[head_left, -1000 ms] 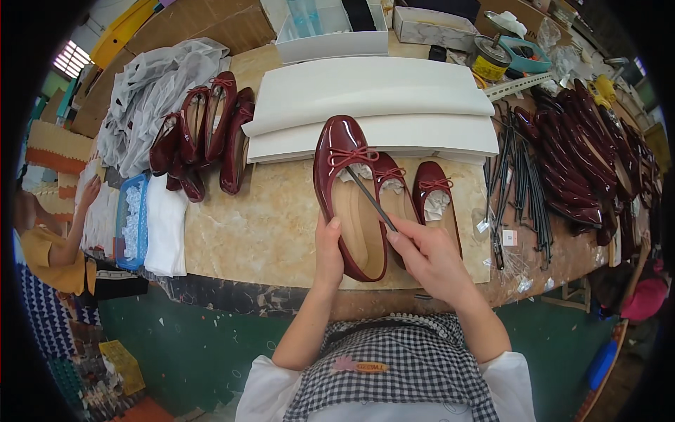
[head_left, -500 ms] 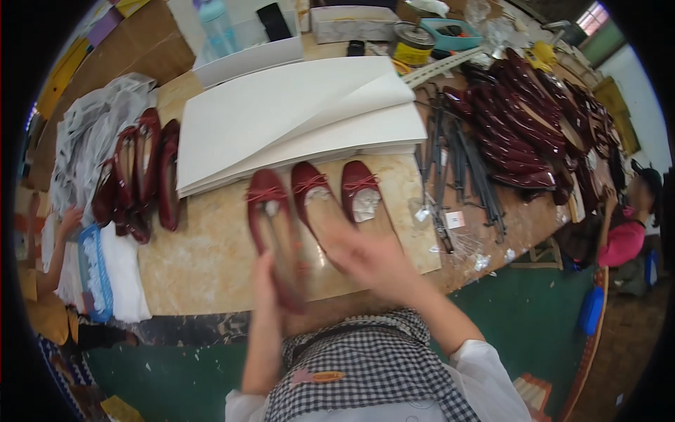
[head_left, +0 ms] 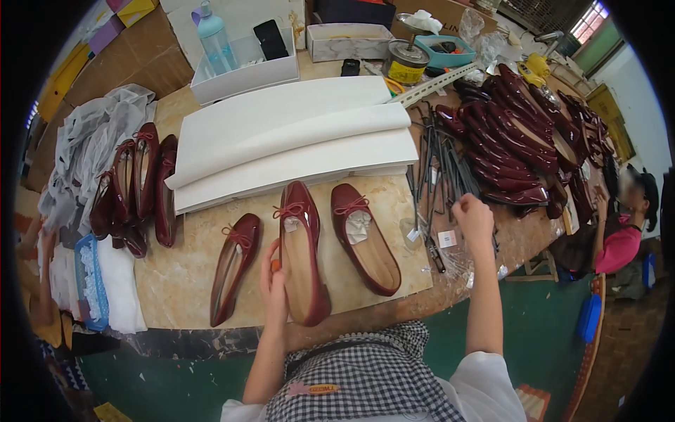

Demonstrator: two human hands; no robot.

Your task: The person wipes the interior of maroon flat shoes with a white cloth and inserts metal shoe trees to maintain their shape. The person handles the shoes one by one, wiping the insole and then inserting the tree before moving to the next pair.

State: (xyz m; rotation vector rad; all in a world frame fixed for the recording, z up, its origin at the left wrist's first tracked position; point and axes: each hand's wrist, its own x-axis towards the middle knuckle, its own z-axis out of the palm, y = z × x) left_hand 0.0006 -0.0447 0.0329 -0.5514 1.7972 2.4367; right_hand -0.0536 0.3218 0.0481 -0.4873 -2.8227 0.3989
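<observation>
My left hand (head_left: 275, 285) is closed around the side of a glossy dark red ballet flat (head_left: 299, 260), which has a bow and crumpled paper in its toe. A small orange-red piece shows at the fingers. Left of this hand another flat (head_left: 235, 271) lies tilted on its side; a third flat (head_left: 367, 243), also paper-stuffed, lies sole down to the right. My right hand (head_left: 472, 214) reaches over a pile of thin dark rods (head_left: 439, 165), fingers curled together at the pile's right side. Whatever they may pinch is too small to make out.
White sheets (head_left: 288, 141) are stacked behind the flats. More red flats (head_left: 144, 169) stand at left by grey-white cloth (head_left: 95, 141); a large heap of them (head_left: 513, 141) lies at right. A bottle (head_left: 216, 42) stands in a white box. Another person (head_left: 619, 232) is at far right.
My left hand has set the left flat down on its side and taken hold of the middle one. My right hand has moved from the middle flat rightward to the rods.
</observation>
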